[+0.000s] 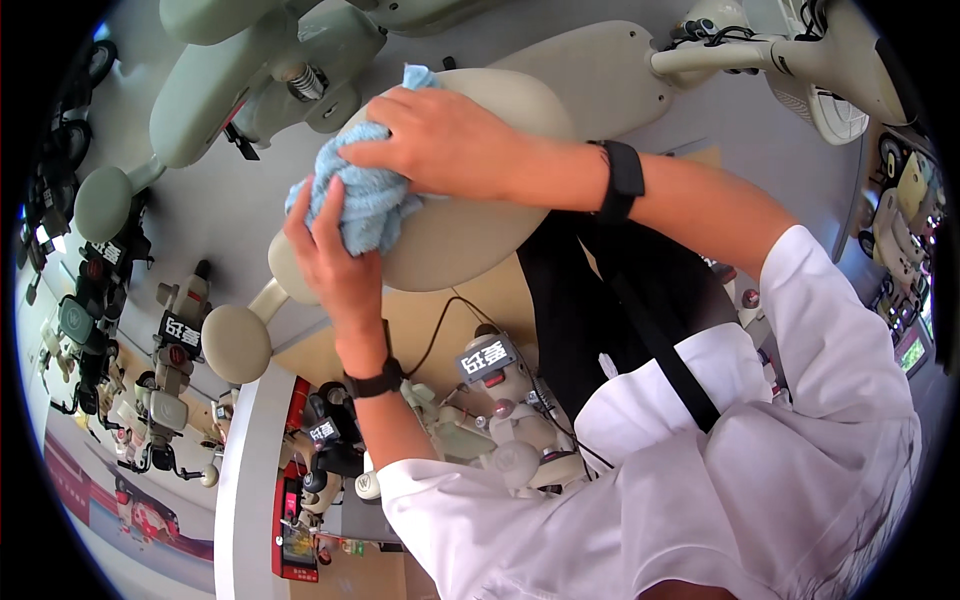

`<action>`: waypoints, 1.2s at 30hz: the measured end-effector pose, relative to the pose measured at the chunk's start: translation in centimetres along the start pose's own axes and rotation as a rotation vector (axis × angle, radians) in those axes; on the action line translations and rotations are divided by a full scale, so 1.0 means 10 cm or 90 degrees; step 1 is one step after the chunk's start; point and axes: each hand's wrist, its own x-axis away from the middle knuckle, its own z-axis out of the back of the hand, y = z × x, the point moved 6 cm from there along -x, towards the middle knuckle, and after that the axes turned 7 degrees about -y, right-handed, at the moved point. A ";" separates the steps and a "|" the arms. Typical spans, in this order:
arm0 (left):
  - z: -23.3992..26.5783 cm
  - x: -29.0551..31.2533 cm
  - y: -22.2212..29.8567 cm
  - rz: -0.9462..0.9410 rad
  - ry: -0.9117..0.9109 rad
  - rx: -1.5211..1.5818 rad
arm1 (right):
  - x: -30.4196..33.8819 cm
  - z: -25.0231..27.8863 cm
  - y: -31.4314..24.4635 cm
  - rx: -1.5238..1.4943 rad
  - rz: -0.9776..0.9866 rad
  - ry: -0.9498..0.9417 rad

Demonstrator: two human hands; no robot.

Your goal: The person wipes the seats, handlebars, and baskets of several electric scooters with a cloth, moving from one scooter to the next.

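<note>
A light blue cloth, bunched up, lies against the left part of a cream scooter seat. My left hand holds the cloth's lower left side, with its fingers bent over the folds. From the right, my right hand reaches across the seat and grips the top of the same cloth, its fingers closed into it. A corner of cloth sticks up beyond the right knuckles. Part of the seat under the hands and cloth is hidden.
The scooter's beige footboard and front column extend to the far right. A grey-green scooter stands close by at the far left. A round cream backrest pad sits left of the seat. More scooters line the left side.
</note>
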 end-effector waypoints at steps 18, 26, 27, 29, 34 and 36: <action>-0.04 0.86 0.33 0.105 0.117 -0.015 | 0.42 -0.12 -0.47 -0.067 0.010 -0.026; -0.40 -0.25 0.66 0.073 0.034 0.057 | 0.53 0.38 0.35 0.046 -0.109 0.054; -0.49 -0.19 0.82 0.083 0.006 0.074 | 0.70 0.51 0.34 0.040 -0.148 0.031; -0.47 0.06 1.09 0.046 -0.023 0.112 | 1.01 0.68 0.14 0.026 -0.183 -0.005; -0.45 1.11 0.98 0.007 -0.083 0.119 | 1.50 0.34 -0.43 -0.114 -0.165 -0.089; -0.38 1.24 0.74 0.018 -0.046 0.098 | 1.31 0.10 -0.50 -0.127 -0.128 -0.070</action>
